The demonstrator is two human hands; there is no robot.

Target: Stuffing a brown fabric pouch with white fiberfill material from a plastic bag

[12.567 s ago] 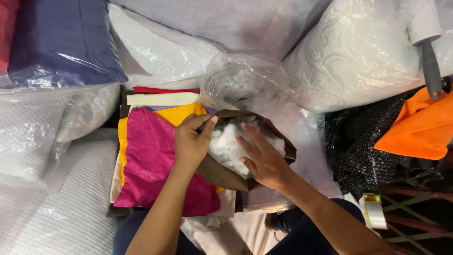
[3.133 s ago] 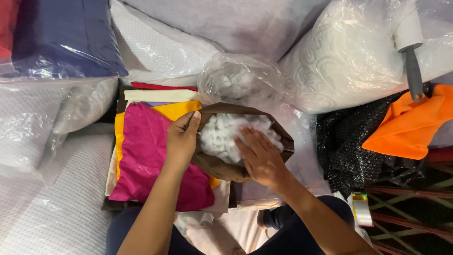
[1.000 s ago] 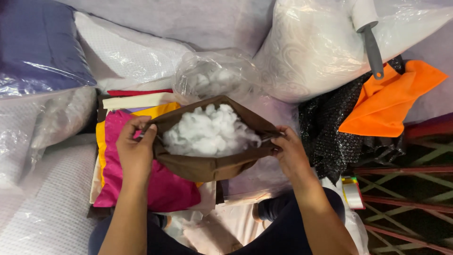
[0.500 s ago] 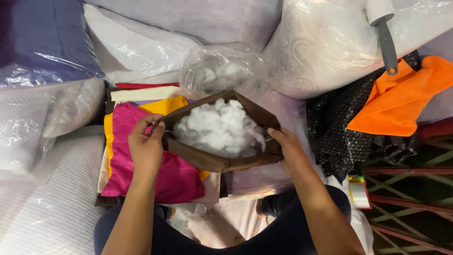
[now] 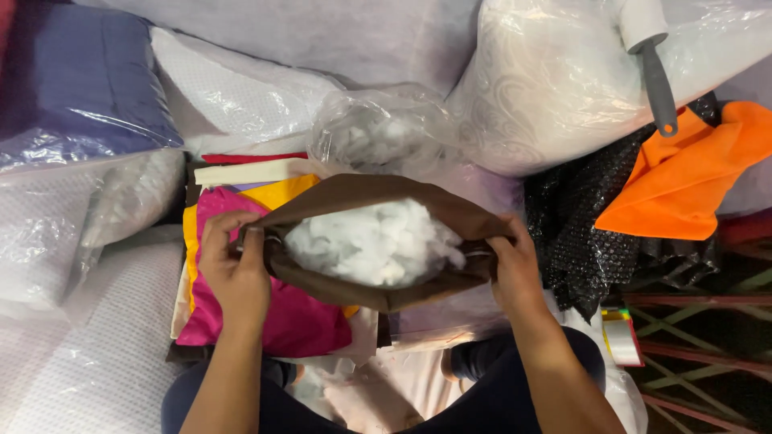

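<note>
My left hand (image 5: pixel 233 269) and right hand (image 5: pixel 515 269) each grasp an end of a brown fabric cover (image 5: pixel 362 285), held open over my lap and full of white stuffing (image 5: pixel 374 241). A pink cloth (image 5: pixel 297 321) lies left; a clear bag of stuffing (image 5: pixel 378 133) sits beyond.

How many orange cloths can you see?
1. The orange cloth lies at the right, draped over black bubbly plastic, just under a grey-handled roller. More could be hidden under the bags.
</note>
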